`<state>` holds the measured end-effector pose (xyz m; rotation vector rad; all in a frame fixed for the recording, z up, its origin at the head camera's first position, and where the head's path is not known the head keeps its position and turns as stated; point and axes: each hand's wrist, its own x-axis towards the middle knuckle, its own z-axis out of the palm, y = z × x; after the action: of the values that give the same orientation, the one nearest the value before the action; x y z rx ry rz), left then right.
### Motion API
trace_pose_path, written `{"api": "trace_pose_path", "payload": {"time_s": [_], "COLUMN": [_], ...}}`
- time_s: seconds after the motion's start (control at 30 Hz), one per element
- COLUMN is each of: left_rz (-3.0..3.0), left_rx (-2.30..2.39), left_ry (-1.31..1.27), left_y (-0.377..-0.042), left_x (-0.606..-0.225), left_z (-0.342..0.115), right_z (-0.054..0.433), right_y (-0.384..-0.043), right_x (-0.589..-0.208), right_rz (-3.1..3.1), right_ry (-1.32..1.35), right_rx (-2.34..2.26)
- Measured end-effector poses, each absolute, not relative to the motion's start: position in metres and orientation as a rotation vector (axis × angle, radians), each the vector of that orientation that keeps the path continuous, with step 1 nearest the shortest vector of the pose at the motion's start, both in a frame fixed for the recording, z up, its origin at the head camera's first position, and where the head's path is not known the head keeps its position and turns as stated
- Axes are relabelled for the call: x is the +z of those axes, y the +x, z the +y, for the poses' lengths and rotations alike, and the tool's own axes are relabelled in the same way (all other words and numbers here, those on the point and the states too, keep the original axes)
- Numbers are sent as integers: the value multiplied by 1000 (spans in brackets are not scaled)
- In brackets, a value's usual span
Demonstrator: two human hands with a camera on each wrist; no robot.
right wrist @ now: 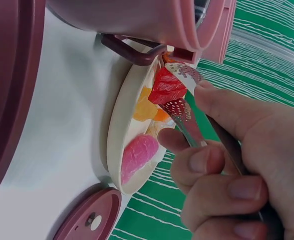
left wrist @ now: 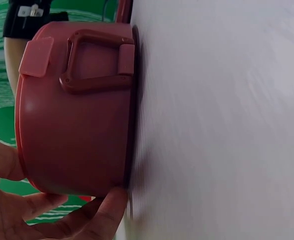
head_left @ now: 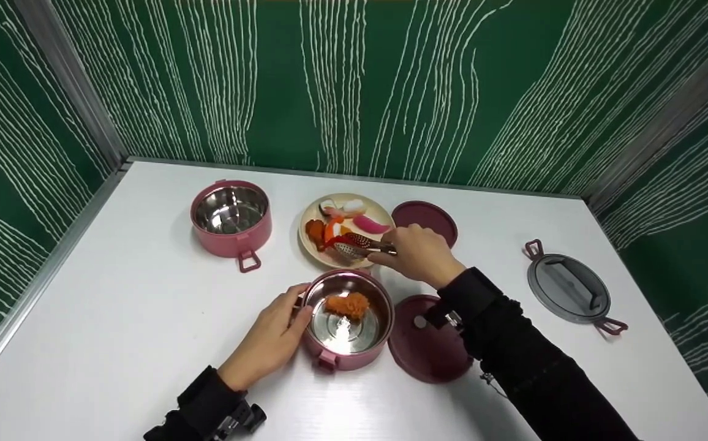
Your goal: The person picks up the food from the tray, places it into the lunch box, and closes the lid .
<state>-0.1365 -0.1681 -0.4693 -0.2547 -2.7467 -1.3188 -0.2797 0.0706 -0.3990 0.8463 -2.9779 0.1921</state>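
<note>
Grips a pair of shiny metal tongs with perforated heads in the right hand, with fingers curled round the handles, just right of the middle of the head view. Has a glossy red chunk of food between the two heads, over the near part of a round cream plate. Holds a round pink pot with a steel lining with the left hand, at the lower centre of the frame, with thumb near the rim and fingers about the left side. Contains, inside that pot, a single crumbly orange-brown fried piece. Carries, on the plate, a smooth bright pink oblong piece at the right and a brown fried piece at the left. Includes, at the upper left of the white table, a second pink pot with its steel inside bare to view. Also includes a round dark red lid just beside the plate at its upper right, a larger dark red disc-shaped lid right of the held pot and partly covered by the black right sleeve, and, at the far right, a grey oval-looking lid with dark red clasps.
</note>
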Motion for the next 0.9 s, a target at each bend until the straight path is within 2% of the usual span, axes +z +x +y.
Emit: {"api": "trace_pose_path", "payload": {"time_s": [0.9], "left_rz": [-2713], "left_rx": [-1312], "left_ry": [-301], "left_y": [-135], "left_x": [-469], "left_z": [-167], "right_z": [87], "right_y": [-260], "right_x": [-383], "right_rz": [-2904], "right_ry": [866], "right_rx": [292]}}
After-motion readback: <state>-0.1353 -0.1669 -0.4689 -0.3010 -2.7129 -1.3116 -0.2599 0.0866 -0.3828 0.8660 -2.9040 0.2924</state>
